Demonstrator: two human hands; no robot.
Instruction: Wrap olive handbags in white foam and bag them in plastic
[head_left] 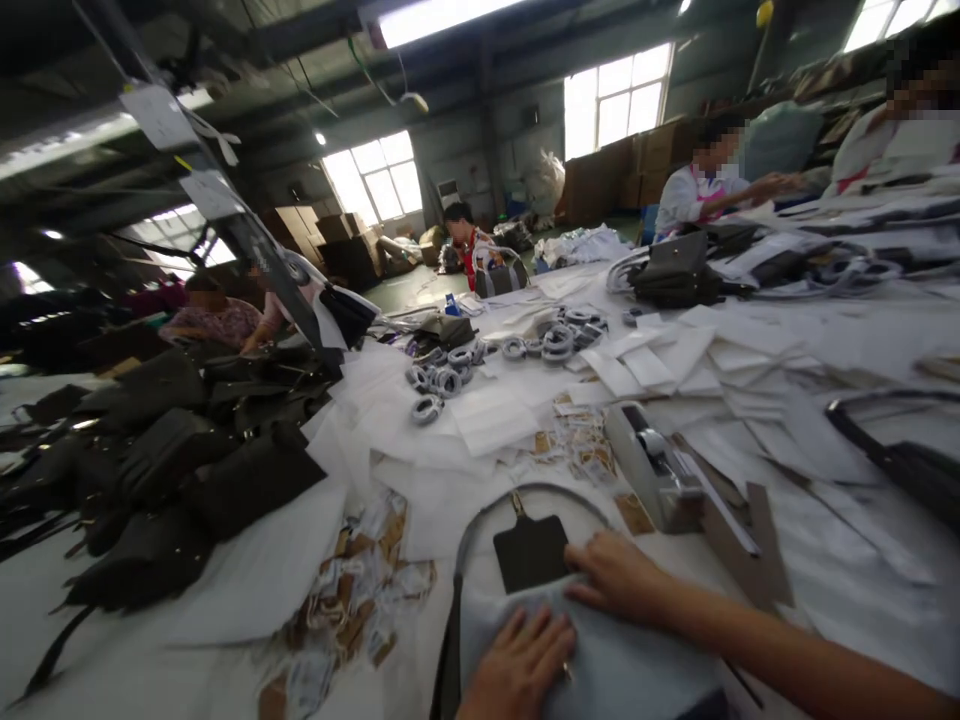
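Note:
A pale grey-blue handbag (pixel 637 655) lies on the table right in front of me, its lower part cut off by the frame. My left hand (pixel 519 662) rests flat on its front with fingers spread, near a small metal fitting. At the bag's top edge, my right hand (pixel 622 578) has its fingers bent and closed on the edge, with the thumb on the pale surface. Beside those fingertips lies a dark flat tag (pixel 531 553), hung from a gold-coloured clasp (pixel 517 505). The bag's handle (pixel 480 515) arches above the tag.
A tape dispenser (pixel 652 468) stands right of the bag. Paper tags in clear plastic (pixel 352 590) lie left. Dark bags (pixel 157 460) are heaped farther left. Rolled grey straps (pixel 446 380) and white sheets (pixel 697 350) cover the table beyond. Several people sit farther off.

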